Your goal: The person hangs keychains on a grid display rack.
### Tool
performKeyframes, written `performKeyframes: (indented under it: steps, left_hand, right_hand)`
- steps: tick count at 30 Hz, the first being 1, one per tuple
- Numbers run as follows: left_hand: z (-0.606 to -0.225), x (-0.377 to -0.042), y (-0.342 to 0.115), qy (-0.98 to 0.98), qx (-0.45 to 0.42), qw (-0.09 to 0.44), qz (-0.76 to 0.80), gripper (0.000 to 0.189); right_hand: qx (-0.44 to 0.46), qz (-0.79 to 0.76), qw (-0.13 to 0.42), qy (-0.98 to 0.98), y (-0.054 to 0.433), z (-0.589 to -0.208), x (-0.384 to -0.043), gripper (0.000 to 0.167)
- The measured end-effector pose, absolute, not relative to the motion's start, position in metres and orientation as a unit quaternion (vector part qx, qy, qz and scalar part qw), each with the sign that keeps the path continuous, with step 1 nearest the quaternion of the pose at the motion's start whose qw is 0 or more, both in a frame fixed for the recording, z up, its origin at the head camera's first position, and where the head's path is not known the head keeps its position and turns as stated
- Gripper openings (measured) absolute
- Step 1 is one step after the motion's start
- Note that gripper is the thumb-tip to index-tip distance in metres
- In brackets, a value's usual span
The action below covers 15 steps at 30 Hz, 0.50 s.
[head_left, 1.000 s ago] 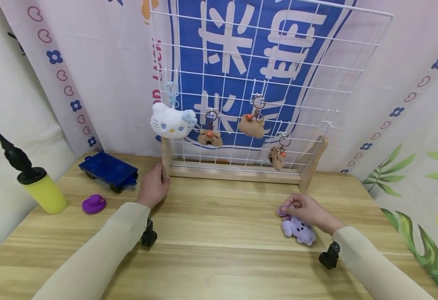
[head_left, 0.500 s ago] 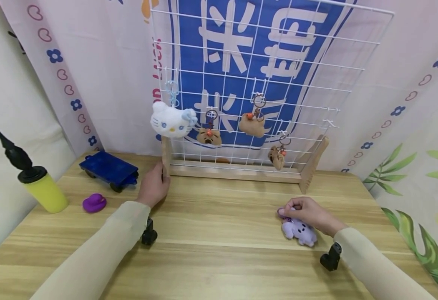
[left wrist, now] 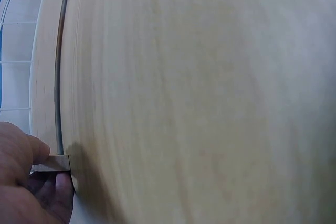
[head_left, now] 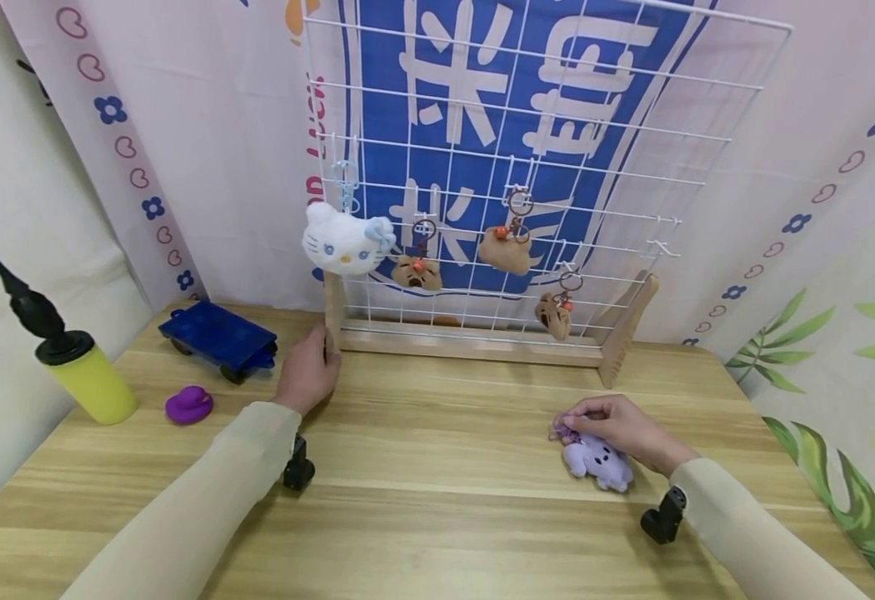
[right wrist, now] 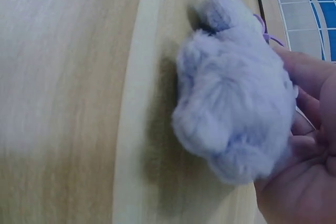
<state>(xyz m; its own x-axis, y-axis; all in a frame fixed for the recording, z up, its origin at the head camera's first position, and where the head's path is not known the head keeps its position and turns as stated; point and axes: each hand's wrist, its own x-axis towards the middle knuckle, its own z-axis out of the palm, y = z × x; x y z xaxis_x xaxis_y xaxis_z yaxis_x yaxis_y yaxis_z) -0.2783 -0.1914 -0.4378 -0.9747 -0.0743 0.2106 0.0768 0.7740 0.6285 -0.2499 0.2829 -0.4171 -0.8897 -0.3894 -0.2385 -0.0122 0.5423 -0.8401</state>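
At the left foot of the wire grid rack (head_left: 475, 342), my left hand (head_left: 308, 372) grips the wooden upright (head_left: 332, 308). The left wrist view shows thumb and fingers on either side of the wooden end piece (left wrist: 55, 163). On the right, my right hand (head_left: 621, 425) pinches the purple ring and chain (head_left: 567, 428) of a lilac plush keychain (head_left: 597, 462). Its dark-eyed face points up in the head view. Close up in the right wrist view, the plush toy (right wrist: 231, 98) hides part of the fingers.
From the grid hang a white cat-face plush (head_left: 347, 242) and several brown plush keychains (head_left: 507, 250). Bare hooks (head_left: 661, 247) sit at the grid's right. Left on the table are a blue toy cart (head_left: 218, 335), purple rubber duck (head_left: 189, 405) and yellow hand pump (head_left: 92, 379).
The purple ring has shifted in my right fingers and now sticks out a little further left. My left hand keeps its hold on the rack; the lilac plush has barely moved.
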Motion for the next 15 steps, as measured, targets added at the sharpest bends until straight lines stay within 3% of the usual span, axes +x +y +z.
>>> performKeyframes:
  steps: [15]
  left_hand:
    - [-0.439,-0.279,-0.193,-0.934,-0.003,0.110,-0.341,0.044]
  right_hand:
    - [-0.070,-0.478,0.126,0.867,0.291,-0.400,-0.247,0.039]
